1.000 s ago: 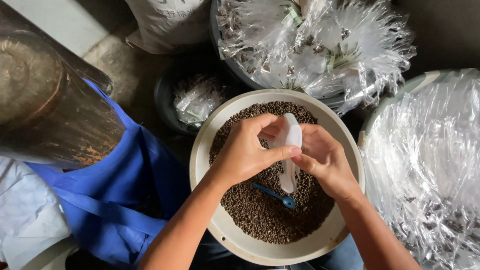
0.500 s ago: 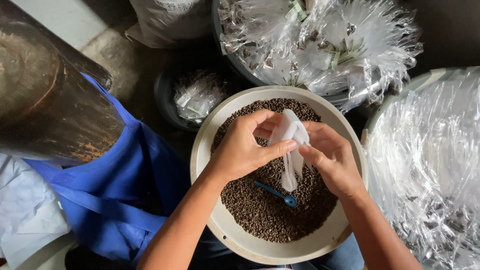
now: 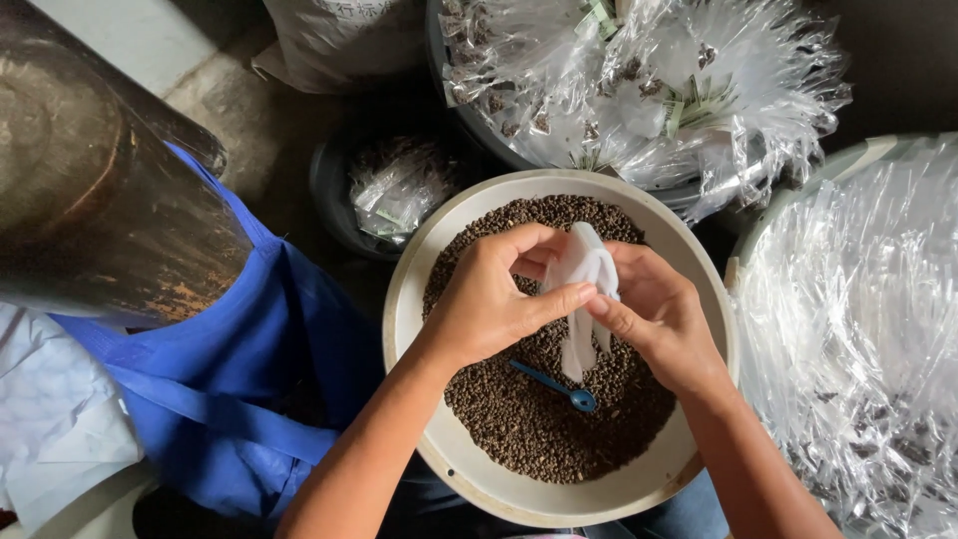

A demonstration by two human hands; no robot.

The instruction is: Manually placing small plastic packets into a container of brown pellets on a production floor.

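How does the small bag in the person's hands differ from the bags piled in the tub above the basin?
The small clear bag looks empty and hangs limp, pinched between the left hand and right hand. The piled bags in the tub each hold some dark granules and lie heaped, with no hand on them. The held bag hangs over the cream basin of brown granules; the piled ones sit beyond it. Both are thin clear plastic.

Small clear bag [image 3: 582, 299] pinched over basin; filled clear packets [image 3: 639, 90] heaped above; pale sack [image 3: 339, 40] top left.
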